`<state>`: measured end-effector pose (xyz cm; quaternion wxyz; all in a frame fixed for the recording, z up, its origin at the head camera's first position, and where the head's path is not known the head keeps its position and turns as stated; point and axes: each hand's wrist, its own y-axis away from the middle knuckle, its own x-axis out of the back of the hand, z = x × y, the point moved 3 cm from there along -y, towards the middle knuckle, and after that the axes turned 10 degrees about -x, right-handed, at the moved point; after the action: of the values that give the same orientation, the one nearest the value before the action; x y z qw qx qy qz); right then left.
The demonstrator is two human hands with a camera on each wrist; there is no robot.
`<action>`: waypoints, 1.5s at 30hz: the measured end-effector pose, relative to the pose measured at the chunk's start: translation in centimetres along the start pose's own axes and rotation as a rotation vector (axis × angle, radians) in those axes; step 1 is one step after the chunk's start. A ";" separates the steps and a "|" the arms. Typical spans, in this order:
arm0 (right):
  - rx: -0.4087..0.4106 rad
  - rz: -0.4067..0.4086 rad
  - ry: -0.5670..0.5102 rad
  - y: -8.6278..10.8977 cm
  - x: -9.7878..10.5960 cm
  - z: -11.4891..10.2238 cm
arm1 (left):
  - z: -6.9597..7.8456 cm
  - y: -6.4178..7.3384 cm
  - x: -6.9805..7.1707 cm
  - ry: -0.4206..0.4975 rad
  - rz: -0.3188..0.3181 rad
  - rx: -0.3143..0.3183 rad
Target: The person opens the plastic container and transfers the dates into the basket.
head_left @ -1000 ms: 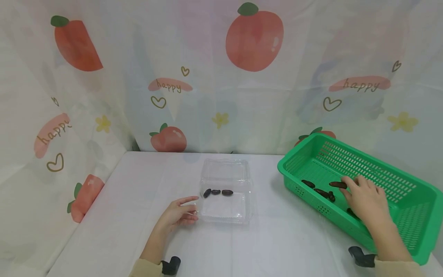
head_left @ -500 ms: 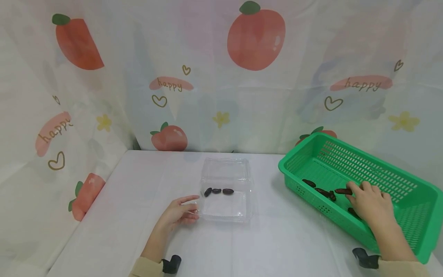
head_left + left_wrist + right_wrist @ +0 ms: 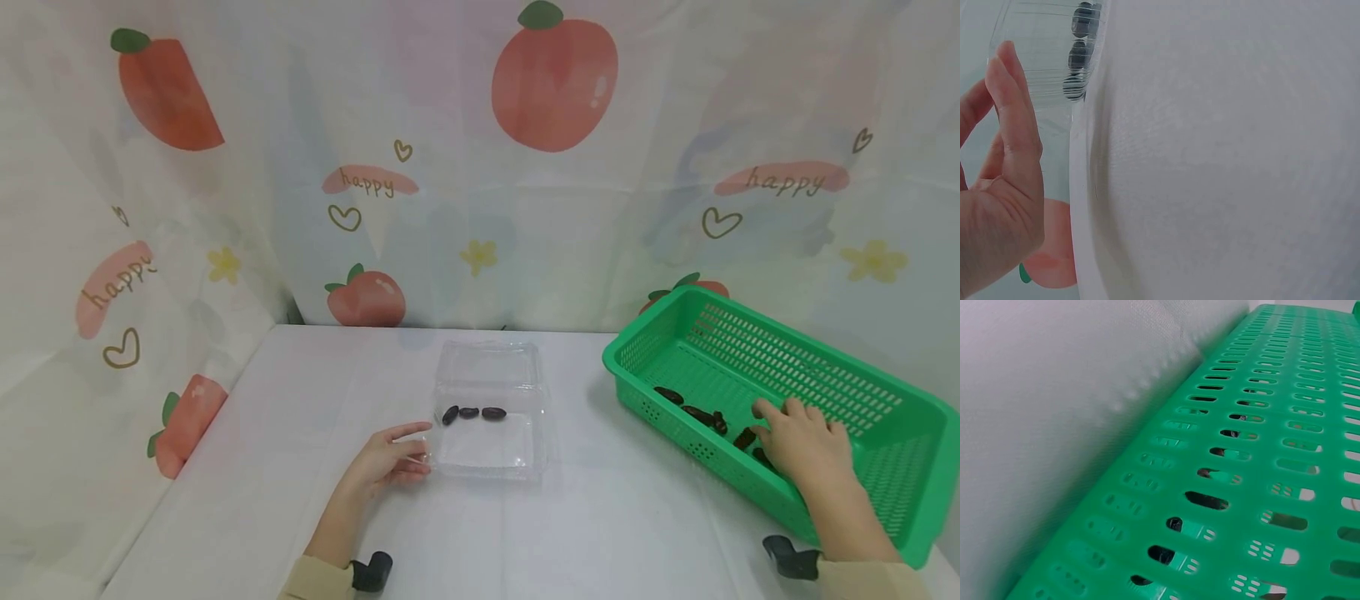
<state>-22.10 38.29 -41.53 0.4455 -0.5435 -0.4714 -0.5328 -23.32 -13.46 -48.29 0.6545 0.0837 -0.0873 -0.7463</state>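
Observation:
My left hand (image 3: 390,460) pinches the left rim of a clear plastic clamshell container (image 3: 487,454). The container stands with its lid folded back, and a row of dark dates (image 3: 493,413) lies across its tray. In the left wrist view, the fingers (image 3: 1016,131) run along the container's side close above the tablecloth. My right hand (image 3: 806,446) reaches into a green plastic basket (image 3: 862,367), thumb and index finger parted. A dark date (image 3: 745,438) lies right by the thumb tip, and several others are along the basket's near side. The right wrist view shows only the slotted basket wall (image 3: 1254,456).
A white cloth (image 3: 585,517) covers the table, with the basket standing at an angle on its right. Behind and to the left hangs a printed curtain (image 3: 442,100). Each wrist wears a black strap piece (image 3: 372,572).
My right hand has moved slightly right and let go of the date it pinched; that date now lies lower in the basket. The left hand stays at the container.

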 end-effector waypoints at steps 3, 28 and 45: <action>-0.009 0.000 -0.012 -0.1 0.0 0.1 | -0.1 -0.1 0.0 0.001 -0.002 0.001; 0.308 0.505 -0.127 0.3 2.5 -11.1 | 0.0 0.1 -0.1 0.034 -0.037 -0.014; 0.417 0.368 -0.050 0.4 -0.7 -23.1 | 0.0 0.0 0.0 0.018 -0.020 -0.012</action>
<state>-25.32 15.42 -41.38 0.6252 -0.5294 -0.4752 -0.3211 -23.31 -13.48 -48.31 0.6484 0.0873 -0.0763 -0.7524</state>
